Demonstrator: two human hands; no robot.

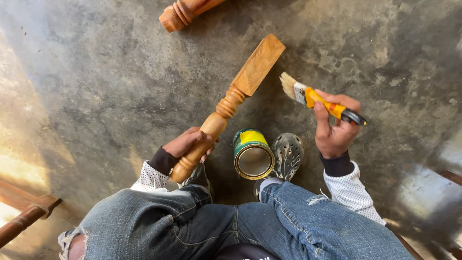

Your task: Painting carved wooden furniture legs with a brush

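Observation:
My left hand (188, 143) grips the rounded lower end of a turned wooden leg (231, 98), which slants up and away to a square top. My right hand (334, 127) holds a paintbrush (320, 100) by its yellow and black handle, pale bristles pointing left toward the leg without touching it. An open metal can (252, 154) with a yellow and green label stands on the floor between my hands, next to my grey perforated shoe (287, 153). My knees in blue jeans fill the bottom of the view.
Another turned wooden piece (180, 12) lies at the top edge on the concrete floor (96, 82). A dark wooden rail (26, 214) shows at the lower left, and a wooden edge (452, 175) at the right.

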